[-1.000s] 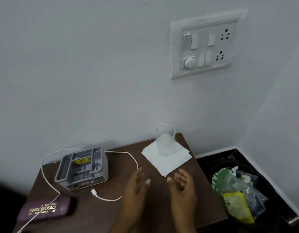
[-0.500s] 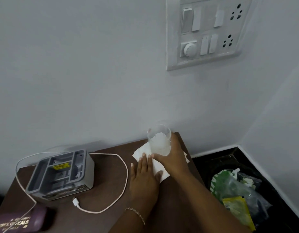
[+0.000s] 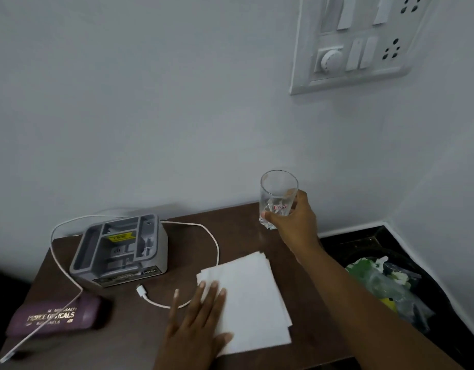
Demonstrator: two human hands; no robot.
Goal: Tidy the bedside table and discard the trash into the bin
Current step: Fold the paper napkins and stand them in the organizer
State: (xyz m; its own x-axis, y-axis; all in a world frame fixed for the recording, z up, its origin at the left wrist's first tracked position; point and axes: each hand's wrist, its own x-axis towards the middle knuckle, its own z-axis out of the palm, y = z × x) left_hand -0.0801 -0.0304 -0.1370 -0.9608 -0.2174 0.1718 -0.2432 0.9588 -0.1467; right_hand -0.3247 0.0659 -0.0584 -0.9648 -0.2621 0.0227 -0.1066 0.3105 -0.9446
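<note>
A clear drinking glass (image 3: 277, 196) with a small red-edged label is lifted above the back right corner of the dark wooden bedside table (image 3: 238, 231). My right hand (image 3: 294, 220) is wrapped around its lower part. A stack of white paper napkins (image 3: 251, 297) lies flat on the table's front half. My left hand (image 3: 198, 324) rests palm down on the napkins' left edge, fingers spread. A black bin (image 3: 390, 284) full of plastic wrappers stands on the floor to the right of the table.
A grey plastic box (image 3: 121, 249) sits at the table's back left, with a white charging cable (image 3: 150, 296) looping around it. A purple spectacle case (image 3: 54, 317) lies at the front left. A switchboard (image 3: 356, 44) is on the wall above.
My right hand has raised the glass off the napkins and moved it back and right. My left hand has slid the napkins toward the front of the table.
</note>
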